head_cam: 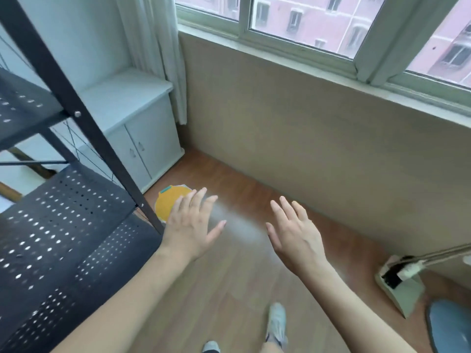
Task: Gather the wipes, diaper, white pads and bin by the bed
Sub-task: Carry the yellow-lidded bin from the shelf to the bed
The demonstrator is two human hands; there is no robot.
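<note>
A round yellow object (169,203) with a white rim and a small teal tab lies on the wooden floor beside the black shelf's leg; I cannot tell what it is. My left hand (192,226) hovers over its right edge, fingers spread, holding nothing. My right hand (297,234) is stretched out over the bare floor to the right, also open and empty. No wipes, diaper or white pads show in view.
A black perforated metal shelf rack (66,225) fills the left. A white cabinet (142,138) stands in the corner under a curtain. A dustpan with a brush (401,281) and a blue round object (451,327) sit at the right. My shoes (276,324) are below.
</note>
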